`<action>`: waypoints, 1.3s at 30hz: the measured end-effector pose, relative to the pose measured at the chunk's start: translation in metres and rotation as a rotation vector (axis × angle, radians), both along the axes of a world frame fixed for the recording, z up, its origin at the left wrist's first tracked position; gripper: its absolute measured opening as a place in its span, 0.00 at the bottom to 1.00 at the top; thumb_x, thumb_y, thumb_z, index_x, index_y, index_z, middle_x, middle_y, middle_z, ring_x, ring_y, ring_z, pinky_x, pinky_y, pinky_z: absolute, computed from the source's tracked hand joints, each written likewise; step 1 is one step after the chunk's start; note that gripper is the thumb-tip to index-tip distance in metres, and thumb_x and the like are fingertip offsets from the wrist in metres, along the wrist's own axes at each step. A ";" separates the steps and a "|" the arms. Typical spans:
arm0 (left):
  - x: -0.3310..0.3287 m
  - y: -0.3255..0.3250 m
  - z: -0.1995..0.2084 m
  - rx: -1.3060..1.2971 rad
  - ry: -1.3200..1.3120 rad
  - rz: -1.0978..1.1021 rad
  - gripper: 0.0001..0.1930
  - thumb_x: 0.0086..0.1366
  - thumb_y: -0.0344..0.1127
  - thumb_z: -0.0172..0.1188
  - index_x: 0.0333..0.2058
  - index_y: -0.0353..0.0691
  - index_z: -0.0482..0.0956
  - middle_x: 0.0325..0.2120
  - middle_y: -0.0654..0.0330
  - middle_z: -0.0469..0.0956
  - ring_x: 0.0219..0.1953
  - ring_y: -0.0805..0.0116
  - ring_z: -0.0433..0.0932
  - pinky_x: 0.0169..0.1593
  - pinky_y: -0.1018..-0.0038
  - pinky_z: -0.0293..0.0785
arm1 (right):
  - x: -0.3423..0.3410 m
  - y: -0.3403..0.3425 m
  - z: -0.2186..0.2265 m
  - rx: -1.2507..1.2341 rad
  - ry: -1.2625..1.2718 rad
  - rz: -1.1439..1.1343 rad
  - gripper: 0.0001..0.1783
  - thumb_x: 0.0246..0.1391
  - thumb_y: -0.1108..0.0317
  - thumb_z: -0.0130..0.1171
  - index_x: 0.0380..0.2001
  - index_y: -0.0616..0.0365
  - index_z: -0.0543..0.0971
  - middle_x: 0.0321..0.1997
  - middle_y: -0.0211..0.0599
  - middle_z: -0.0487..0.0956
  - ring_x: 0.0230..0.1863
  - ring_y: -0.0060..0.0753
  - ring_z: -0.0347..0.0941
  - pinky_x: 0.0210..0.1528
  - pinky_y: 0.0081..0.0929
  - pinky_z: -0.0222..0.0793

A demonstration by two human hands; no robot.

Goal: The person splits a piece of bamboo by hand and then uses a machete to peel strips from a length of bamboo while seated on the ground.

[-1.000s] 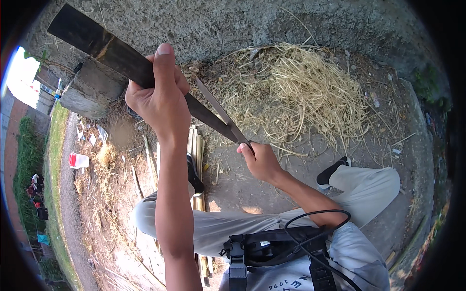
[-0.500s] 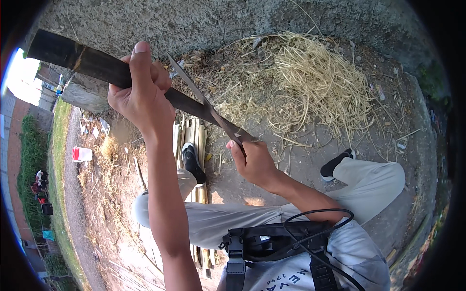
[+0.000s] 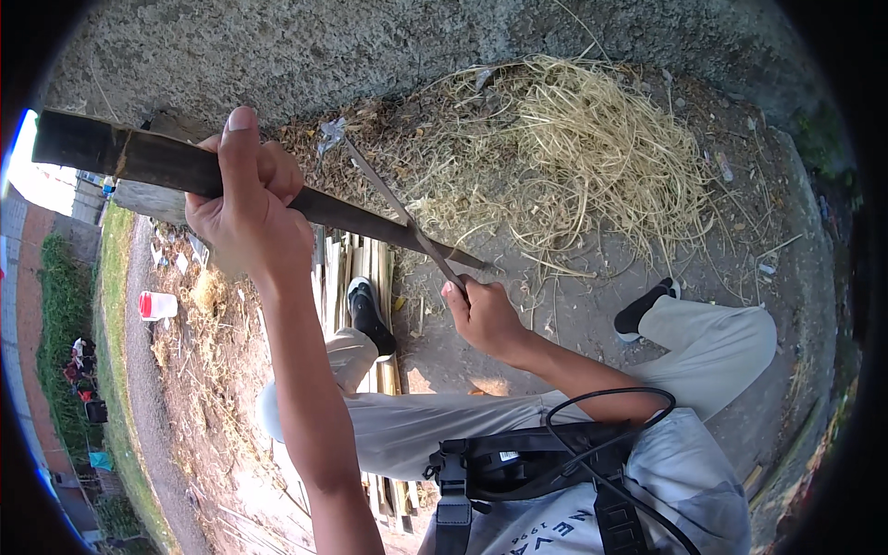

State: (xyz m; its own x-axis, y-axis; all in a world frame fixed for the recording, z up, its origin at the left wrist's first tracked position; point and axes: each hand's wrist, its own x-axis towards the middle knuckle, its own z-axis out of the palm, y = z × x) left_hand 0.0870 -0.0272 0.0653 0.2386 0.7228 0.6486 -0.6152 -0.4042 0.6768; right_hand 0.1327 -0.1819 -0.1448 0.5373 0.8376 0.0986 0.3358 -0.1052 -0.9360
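My left hand is wrapped round a long dark bamboo strip, thumb pointing up along it. The strip runs from the upper left, where it is widest and shows a joint ring, down to a narrow end near the middle. In my right hand is the handle of a long-bladed knife. Its blade slants up to the left and crosses the strip between my two hands, seemingly touching its edge. The knife's handle is mostly hidden in my fingers.
A heap of pale thin shavings lies on the ground by a rough grey wall. Split bamboo slats lie under my left foot. Farther left stands a white container with a red lid. A black cable loops over my waist.
My left hand and the bamboo strip have shifted left and slightly down. The blade now crosses the strip farther from my left hand, and the strip's narrow end shows beyond it.
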 end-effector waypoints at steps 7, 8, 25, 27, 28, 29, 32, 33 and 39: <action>-0.004 0.012 -0.006 -0.009 0.026 0.081 0.19 0.60 0.30 0.61 0.16 0.46 0.60 0.08 0.72 0.53 0.09 0.83 0.52 0.13 0.80 0.44 | 0.031 -0.018 -0.148 -0.696 0.270 -0.058 0.20 0.59 0.62 0.46 0.23 0.69 0.76 0.14 0.51 0.75 0.18 0.51 0.76 0.24 0.44 0.71; -0.004 0.005 -0.008 0.003 0.023 0.091 0.19 0.61 0.30 0.60 0.16 0.46 0.60 0.08 0.72 0.53 0.09 0.83 0.51 0.13 0.80 0.44 | 0.028 -0.017 -0.124 -0.642 0.291 -0.072 0.20 0.59 0.61 0.47 0.23 0.68 0.75 0.13 0.51 0.74 0.17 0.52 0.75 0.23 0.44 0.69; -0.074 0.031 -0.019 -0.128 -0.048 -0.001 0.20 0.68 0.39 0.48 0.17 0.47 0.54 0.12 0.70 0.48 0.13 0.80 0.42 0.16 0.79 0.41 | 0.012 0.011 -0.050 -0.425 0.052 0.076 0.18 0.59 0.61 0.49 0.23 0.65 0.74 0.15 0.48 0.74 0.18 0.53 0.72 0.23 0.43 0.66; -0.079 0.026 -0.018 -0.134 -0.078 -0.078 0.20 0.69 0.40 0.47 0.17 0.47 0.55 0.11 0.70 0.48 0.13 0.80 0.43 0.16 0.79 0.41 | -0.003 0.017 -0.026 -0.074 -0.055 0.130 0.16 0.60 0.62 0.49 0.24 0.64 0.73 0.14 0.47 0.74 0.18 0.52 0.72 0.22 0.43 0.65; -0.082 0.023 -0.017 -0.141 -0.107 -0.166 0.20 0.70 0.41 0.46 0.17 0.47 0.56 0.11 0.69 0.48 0.12 0.80 0.43 0.16 0.78 0.41 | -0.008 0.017 -0.029 -0.073 -0.054 0.135 0.16 0.60 0.62 0.49 0.24 0.64 0.73 0.14 0.47 0.74 0.18 0.52 0.72 0.22 0.43 0.65; -0.085 0.021 -0.017 -0.139 -0.108 -0.166 0.20 0.70 0.41 0.46 0.17 0.47 0.56 0.11 0.69 0.48 0.12 0.80 0.43 0.16 0.78 0.41 | -0.014 0.018 -0.036 0.047 -0.158 0.043 0.15 0.59 0.64 0.50 0.24 0.64 0.73 0.13 0.47 0.72 0.15 0.49 0.70 0.20 0.40 0.63; -0.088 0.019 -0.021 -0.050 -0.066 -0.213 0.20 0.70 0.42 0.45 0.17 0.48 0.57 0.10 0.69 0.49 0.11 0.80 0.43 0.16 0.78 0.41 | -0.020 0.011 -0.077 0.037 -0.142 -0.016 0.14 0.59 0.65 0.51 0.24 0.64 0.73 0.11 0.47 0.70 0.13 0.48 0.69 0.18 0.38 0.60; -0.089 0.019 -0.021 -0.071 -0.072 -0.175 0.20 0.71 0.42 0.45 0.17 0.48 0.57 0.10 0.69 0.49 0.11 0.80 0.43 0.16 0.78 0.41 | -0.016 0.006 -0.082 -0.100 -0.022 0.016 0.14 0.58 0.65 0.51 0.23 0.64 0.73 0.11 0.48 0.70 0.14 0.50 0.69 0.18 0.39 0.60; -0.069 0.013 -0.015 -0.143 -0.019 0.069 0.20 0.70 0.41 0.46 0.18 0.48 0.53 0.09 0.69 0.47 0.11 0.80 0.42 0.15 0.78 0.41 | 0.004 0.005 -0.062 -0.228 -0.097 0.045 0.18 0.59 0.62 0.49 0.22 0.65 0.73 0.12 0.52 0.71 0.17 0.56 0.71 0.20 0.45 0.64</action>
